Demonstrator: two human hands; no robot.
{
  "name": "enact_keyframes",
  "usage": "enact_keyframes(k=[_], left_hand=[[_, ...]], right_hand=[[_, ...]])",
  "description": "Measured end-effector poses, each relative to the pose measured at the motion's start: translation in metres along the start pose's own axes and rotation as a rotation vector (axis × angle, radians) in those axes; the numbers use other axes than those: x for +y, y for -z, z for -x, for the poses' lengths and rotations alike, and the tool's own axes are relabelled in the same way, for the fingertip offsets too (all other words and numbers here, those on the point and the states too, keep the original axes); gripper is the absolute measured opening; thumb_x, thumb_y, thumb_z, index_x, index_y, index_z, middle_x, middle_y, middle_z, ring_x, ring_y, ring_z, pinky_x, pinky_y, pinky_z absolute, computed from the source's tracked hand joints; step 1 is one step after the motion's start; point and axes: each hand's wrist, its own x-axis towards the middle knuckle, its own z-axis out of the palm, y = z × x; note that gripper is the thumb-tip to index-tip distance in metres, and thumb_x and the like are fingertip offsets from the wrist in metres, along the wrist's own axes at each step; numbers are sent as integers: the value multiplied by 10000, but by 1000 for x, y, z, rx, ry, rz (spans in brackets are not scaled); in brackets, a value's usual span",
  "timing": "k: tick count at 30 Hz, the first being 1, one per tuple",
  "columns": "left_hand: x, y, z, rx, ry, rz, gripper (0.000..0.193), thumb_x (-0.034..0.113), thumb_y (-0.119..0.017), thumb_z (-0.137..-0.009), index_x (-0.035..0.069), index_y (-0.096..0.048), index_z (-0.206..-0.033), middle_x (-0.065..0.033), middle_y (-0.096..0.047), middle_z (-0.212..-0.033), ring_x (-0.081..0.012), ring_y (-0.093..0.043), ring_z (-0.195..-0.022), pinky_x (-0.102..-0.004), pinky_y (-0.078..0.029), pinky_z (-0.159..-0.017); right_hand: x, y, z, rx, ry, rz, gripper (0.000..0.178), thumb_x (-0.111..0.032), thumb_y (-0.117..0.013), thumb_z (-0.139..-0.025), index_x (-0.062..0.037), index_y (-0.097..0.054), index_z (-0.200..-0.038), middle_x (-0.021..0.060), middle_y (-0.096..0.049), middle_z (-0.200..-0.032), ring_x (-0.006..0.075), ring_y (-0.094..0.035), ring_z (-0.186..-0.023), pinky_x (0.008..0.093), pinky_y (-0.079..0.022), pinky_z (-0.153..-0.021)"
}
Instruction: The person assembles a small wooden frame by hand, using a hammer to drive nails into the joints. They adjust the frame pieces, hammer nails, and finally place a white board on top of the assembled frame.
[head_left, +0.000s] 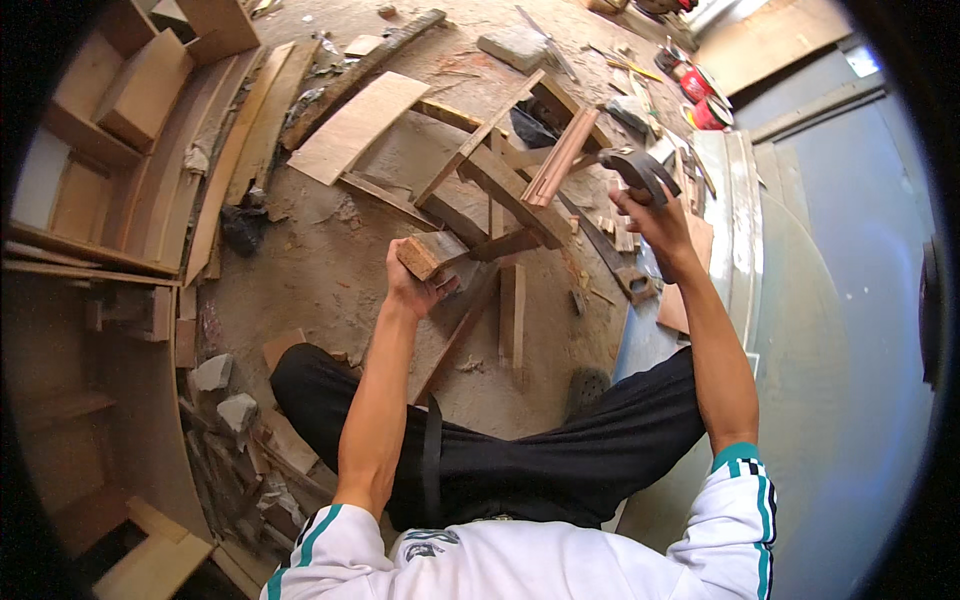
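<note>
My left hand (415,292) is wrapped round the near end of a thick wooden beam (440,246), its end face towards me. The beam meets a rough wooden frame (500,190) of nailed-looking boards standing on the floor; whether it is joined there I cannot tell. My right hand (655,225) is raised to the right of the frame and closed on a dark claw hammer (640,172), its head above my fingers and most of its handle hidden. A reddish grooved strip of moulding (562,158) lies across the frame's right side, left of the hammer.
A handsaw (610,260) lies right of the frame. A pale plywood sheet (360,125) and a long beam (365,70) lie beyond it. Wooden cabinets (150,95) and broken stones (238,412) line the left. Red tins (708,105) stand far right, near a grey-blue panel (830,260).
</note>
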Motion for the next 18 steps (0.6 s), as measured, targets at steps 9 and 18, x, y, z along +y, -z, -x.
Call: enact_keyframes(k=[9,18], left_hand=[[-2,-7,-11,-56,-13,-10,541,561,-334,-911,137,-604,-1109,-77,-612,-1026,-239,-562,-904,-520,-486,-881],[-13,-39,-39,12,-103,-185,511,626,-416,-889,172,-572,-1064,-55,-606,-1005,-225,-575,-908,-465,-481,-827]], right_hand=[[-42,-46,39,-69,-355,-164,438,-410,-749,-892,-85,-632,-1161,39,-641,-1021,128,-598,-927,298,-547,-651],[27,-107,30,103,-337,-80,379,-324,-792,-855,23,-693,-971,54,-681,-871,137,-635,-756,321,-518,-630]])
